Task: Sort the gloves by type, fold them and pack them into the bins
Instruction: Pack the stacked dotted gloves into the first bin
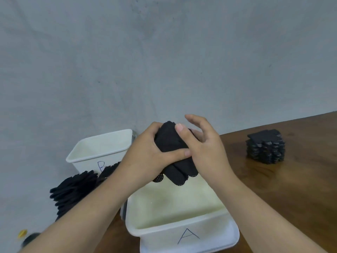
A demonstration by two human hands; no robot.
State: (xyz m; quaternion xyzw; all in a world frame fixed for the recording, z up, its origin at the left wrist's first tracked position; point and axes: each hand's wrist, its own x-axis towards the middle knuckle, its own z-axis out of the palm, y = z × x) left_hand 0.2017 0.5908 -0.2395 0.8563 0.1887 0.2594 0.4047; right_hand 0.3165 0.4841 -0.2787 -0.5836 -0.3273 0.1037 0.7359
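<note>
Nearest on the brown wooden table [282, 189] sits a white plastic bin [182, 232] hand-marked "A". Above it, the left hand [145, 154] and the right hand [206, 148] both clasp a bundle of black dotted fabric gloves [171, 143], whose fingertips hang toward the bin. Left lies a loose pile of black gloves [73, 190], and behind it a second white bin [87, 165] marked "B". Far right stands a stack of folded black gloves [265, 147].

Plain workroom — bare grey wall [164, 52], wooden table [291, 179], lettered bins [209, 232]
</note>
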